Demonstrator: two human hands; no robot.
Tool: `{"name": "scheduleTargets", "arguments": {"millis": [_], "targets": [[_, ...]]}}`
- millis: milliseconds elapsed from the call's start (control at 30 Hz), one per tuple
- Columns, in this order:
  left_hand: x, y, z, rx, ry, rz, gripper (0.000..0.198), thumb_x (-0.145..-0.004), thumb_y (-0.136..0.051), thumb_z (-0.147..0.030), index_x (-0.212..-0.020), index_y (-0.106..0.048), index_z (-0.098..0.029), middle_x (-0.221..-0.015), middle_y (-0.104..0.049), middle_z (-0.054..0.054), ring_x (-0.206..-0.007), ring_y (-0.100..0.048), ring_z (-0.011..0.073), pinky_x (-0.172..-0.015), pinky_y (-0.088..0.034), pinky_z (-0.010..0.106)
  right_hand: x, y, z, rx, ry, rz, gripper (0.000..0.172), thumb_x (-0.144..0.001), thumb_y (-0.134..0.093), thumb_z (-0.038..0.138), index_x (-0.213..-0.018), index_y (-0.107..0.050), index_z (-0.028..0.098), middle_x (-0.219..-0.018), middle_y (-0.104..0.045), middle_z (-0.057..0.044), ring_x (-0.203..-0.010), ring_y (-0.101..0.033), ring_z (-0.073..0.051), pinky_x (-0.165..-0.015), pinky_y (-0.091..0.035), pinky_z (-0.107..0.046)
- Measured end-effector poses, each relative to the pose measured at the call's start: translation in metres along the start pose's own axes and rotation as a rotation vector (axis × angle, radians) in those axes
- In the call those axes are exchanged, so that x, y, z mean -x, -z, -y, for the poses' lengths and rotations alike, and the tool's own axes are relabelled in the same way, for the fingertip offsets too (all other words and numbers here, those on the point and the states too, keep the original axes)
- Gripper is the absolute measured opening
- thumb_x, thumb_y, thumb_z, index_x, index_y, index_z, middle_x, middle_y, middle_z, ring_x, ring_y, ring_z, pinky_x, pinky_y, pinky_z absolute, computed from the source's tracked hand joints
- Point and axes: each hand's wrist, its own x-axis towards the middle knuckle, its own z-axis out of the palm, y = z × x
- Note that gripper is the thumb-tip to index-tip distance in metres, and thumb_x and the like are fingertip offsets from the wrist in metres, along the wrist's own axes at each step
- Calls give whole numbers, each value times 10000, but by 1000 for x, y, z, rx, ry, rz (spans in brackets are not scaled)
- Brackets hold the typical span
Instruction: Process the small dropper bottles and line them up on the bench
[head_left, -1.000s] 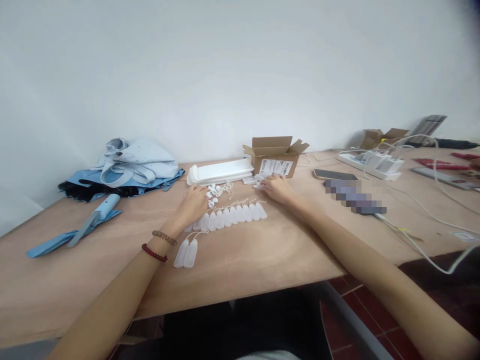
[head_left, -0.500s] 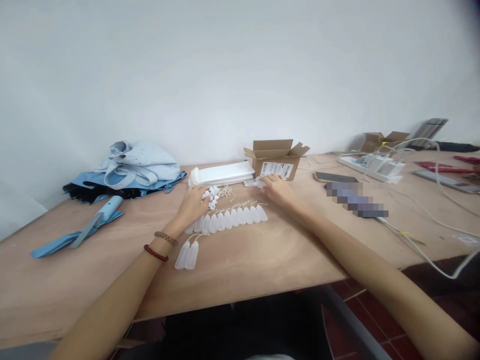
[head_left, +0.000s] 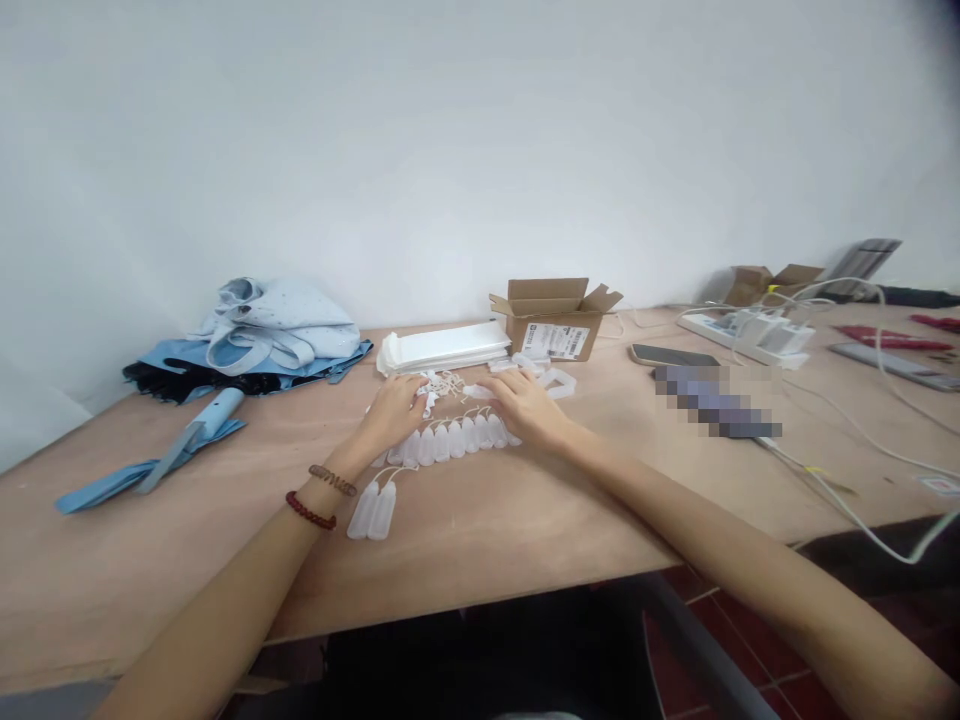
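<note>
My right hand (head_left: 525, 405) has its fingers closed on one end of a small translucent plastic piece (head_left: 475, 392), which looks like a flat bottle. My left hand (head_left: 396, 412) is at the pile of small white caps (head_left: 430, 384), fingers bent together; what they pinch is hidden. White cords (head_left: 452, 382) lie with the caps. In front, a row of translucent bottles with cord loops (head_left: 457, 440) stretches between both hands, partly covered by them. Two more corded bottles (head_left: 372, 510) lie nearer to me. Loose translucent pieces (head_left: 559, 382) are just beyond my right hand.
Behind the caps is a stack of white packets (head_left: 446, 347), beside an open cardboard box (head_left: 555, 330). A blue folded umbrella (head_left: 191, 440) and pale cloth (head_left: 285, 325) occupy the left. To the right are a phone (head_left: 673, 356), a power strip (head_left: 750, 340) and trailing white cables (head_left: 847, 505).
My right hand has come left and nearer from the loose pieces by the box, bringing a translucent piece towards the caps. My left hand has shifted slightly right, staying by the caps.
</note>
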Motion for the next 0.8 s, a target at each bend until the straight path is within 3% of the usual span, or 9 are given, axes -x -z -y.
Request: {"name": "scheduleTargets", "arguments": {"millis": [133, 500, 800], "targets": [[0, 6, -5, 41, -1, 0, 325, -840, -401, -187, -1020, -661, -114, -1065, -672, 123, -1031, -575, 259, -926, -442, 433, 1, 1, 5, -29, 14, 7, 318, -881, -423, 96, -1180, -520, 142, -1099, -604, -142, -981, -511, -256, -838, -364, -372], [3, 11, -26, 273, 74, -203, 282, -846, -451, -210, -1024, -665, -164, -1076, -685, 60, -1004, -610, 207, -845, -501, 337, 3, 0, -1, -67, -48, 53, 317, -904, -413, 137, -1212, -490, 131, -1123, -598, -157, -1039, -510, -270, -870, -362, -404], [1, 7, -19, 278, 153, -149, 317, -821, -446, -221, -1041, -664, -154, -1082, -682, 73, -987, -619, 213, -815, -502, 322, 3, 0, 0, -46, -53, 65, 329, -898, -403, 125, -1215, -484, 148, -1130, -596, -138, -1023, -511, -262, -875, -359, -393]]}}
